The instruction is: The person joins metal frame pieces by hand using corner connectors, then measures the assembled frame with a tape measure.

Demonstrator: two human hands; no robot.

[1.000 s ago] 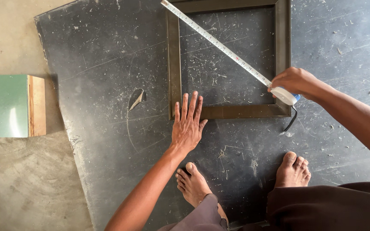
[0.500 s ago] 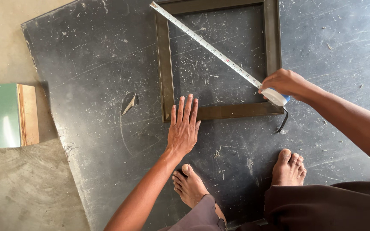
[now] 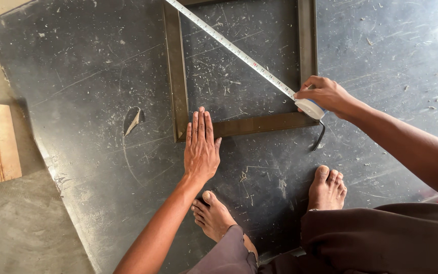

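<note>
So I'm squatting on a big dark sheet [image 3: 77, 76] laid on the floor, barefoot, with my toes right at the 6 o'clock edge of the view. In front of me is a square metal frame [image 3: 176, 76] lying flat on the sheet.

My left hand [image 3: 201, 147] is pressed flat, fingers straight and together, over the frame's near corner at about 7 o'clock of the frame, fingertips resting on the bottom bar. It isn't gripping anything, just open palm down.

My right hand [image 3: 325, 94] is clamped on the white case of a tape measure [image 3: 239, 53], sitting at the frame's 5 o'clock corner. The tape blade runs diagonally from there up toward 11 o'clock, crossing the inside of the frame and going out of view at the top. A short black strap hangs off the case onto the sheet.

The sheet is scratched and dusted with bits everywhere, with a small torn gouge [image 3: 133, 121] at 9 o'clock from my left hand. Far out at 9 o'clock there's a green board with a wooden edge [image 3: 1, 142] on the concrete floor [image 3: 16, 228].
</note>
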